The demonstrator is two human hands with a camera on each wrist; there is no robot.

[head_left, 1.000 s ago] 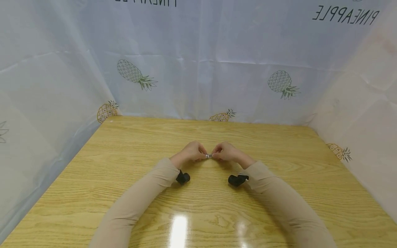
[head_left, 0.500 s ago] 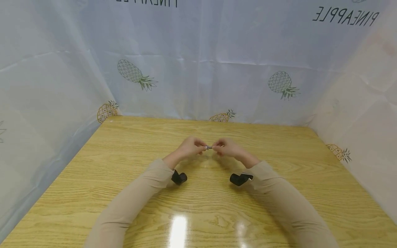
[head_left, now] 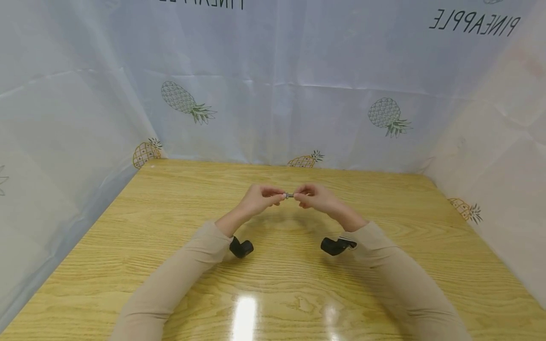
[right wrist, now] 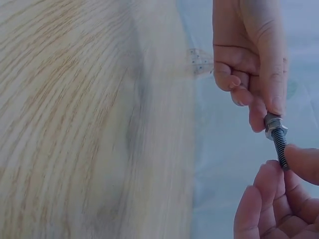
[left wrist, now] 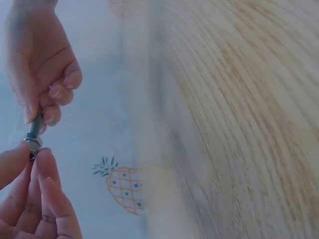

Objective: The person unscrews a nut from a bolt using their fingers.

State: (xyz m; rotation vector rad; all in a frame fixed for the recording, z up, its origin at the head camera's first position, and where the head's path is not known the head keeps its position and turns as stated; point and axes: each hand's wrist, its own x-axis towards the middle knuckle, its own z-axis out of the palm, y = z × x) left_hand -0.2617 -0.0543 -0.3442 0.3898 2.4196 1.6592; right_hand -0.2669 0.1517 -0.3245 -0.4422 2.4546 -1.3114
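A metal bolt [right wrist: 280,148] with a nut [right wrist: 275,131] on its thread is held between both hands above the wooden table. My left hand [head_left: 258,199] pinches the bolt's head end between thumb and fingertips. The thumb and fingers of my right hand [head_left: 317,198] pinch the tip of the threaded shank. The nut sits close to the head; in the left wrist view it shows just beyond the left fingertips [left wrist: 46,162]. Only a short stretch of the bolt shows in the head view, between the two hands.
The wooden table [head_left: 273,284] spreads below the hands, with glare near its front. White pineapple-printed curtains [head_left: 273,113] stand behind it and along both sides. Black wrist cameras [head_left: 242,248] hang at the sleeve cuffs.
Both hands have risen from near the tabletop with the bolt, moving up in the head view. The forearms have spread slightly apart. Both hands keep their hold on the bolt.
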